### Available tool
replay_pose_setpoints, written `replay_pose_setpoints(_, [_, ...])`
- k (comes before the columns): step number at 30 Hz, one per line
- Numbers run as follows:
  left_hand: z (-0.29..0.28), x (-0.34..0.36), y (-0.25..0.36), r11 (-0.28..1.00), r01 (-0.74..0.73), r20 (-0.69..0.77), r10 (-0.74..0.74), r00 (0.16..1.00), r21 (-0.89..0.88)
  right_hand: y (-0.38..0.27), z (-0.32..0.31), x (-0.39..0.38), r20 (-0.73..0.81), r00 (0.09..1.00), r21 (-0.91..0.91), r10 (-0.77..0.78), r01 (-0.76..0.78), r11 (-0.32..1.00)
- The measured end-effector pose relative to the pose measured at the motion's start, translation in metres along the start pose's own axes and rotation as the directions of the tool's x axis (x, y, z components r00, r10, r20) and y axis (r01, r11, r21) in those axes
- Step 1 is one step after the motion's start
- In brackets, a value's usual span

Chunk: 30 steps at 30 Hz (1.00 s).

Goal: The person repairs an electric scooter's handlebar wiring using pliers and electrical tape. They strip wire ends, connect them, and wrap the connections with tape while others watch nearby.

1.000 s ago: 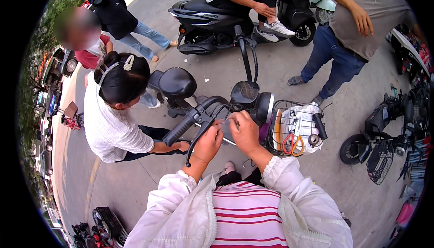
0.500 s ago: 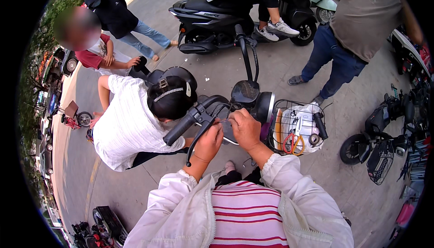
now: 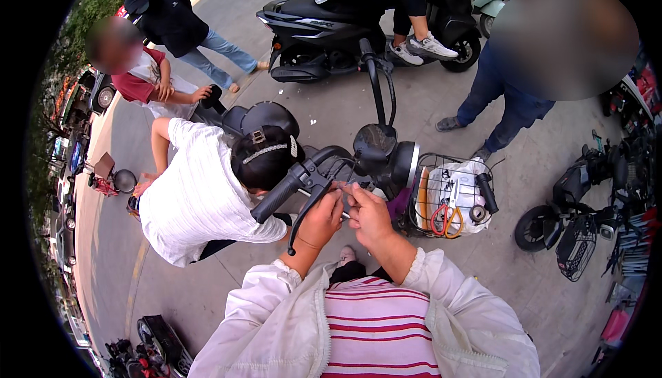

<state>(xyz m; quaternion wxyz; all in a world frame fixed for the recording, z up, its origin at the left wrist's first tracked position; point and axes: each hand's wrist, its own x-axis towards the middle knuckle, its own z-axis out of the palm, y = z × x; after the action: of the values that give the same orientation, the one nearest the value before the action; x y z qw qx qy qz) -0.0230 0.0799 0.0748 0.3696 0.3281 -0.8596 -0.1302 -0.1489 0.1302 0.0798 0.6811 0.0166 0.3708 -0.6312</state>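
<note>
Close together beside the handlebar, my left hand and my right hand both have their fingers pinched. Whatever lies between the fingertips is too small to make out. Just left of my left hand are the black handlebar grip and the curved brake lever of an electric scooter. A round black mirror and the headlight housing sit beyond my hands. To the right, a wire basket holds a white plastic bag, scissors with red and orange handles, a tape roll and a loose black grip.
A person in a white shirt bends over at the left, close to the handlebar. Another sits on a black scooter ahead. A person in blue trousers stands at the right, near parked scooters. Two people stand at the far left.
My right hand has turned and shifted slightly down, its fingers now nearer me. My left hand has moved slightly right. The person at the right has leaned forward.
</note>
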Motion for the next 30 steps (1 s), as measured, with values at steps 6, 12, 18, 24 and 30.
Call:
replay_pose_setpoints(6, [0.000, 0.000, -0.004, 0.998, 0.008, 0.009, -0.008, 1.000, -0.067, 0.004, -0.004, 0.010, 0.070, 0.997, 0.080, 0.039, -0.045, 0.996])
replay_pose_setpoints(12, [-0.001, -0.001, -0.004, 0.999, -0.005, 0.014, 0.006, 1.000, -0.047, 0.010, -0.005, 0.015, 0.084, 0.996, 0.079, 0.014, -0.020, 0.997])
replay_pose_setpoints(18, [0.000, 0.000, -0.009, 0.997, -0.055, -0.003, 0.055, 0.999, -0.049, 0.018, -0.006, 0.022, 0.093, 0.994, 0.084, -0.053, 0.045, 0.995])
replay_pose_setpoints(24, [0.000, -0.003, -0.013, 0.998, -0.062, -0.006, 0.062, 0.998, -0.032, 0.021, 0.005, 0.022, 0.054, 0.996, 0.113, -0.076, 0.070, 0.991])
replay_pose_setpoints(30, [0.000, -0.007, -0.015, 0.997, -0.060, 0.019, 0.061, 0.998, -0.046, 0.021, 0.007, 0.021, 0.018, 0.998, 0.110, -0.055, 0.053, 0.993])
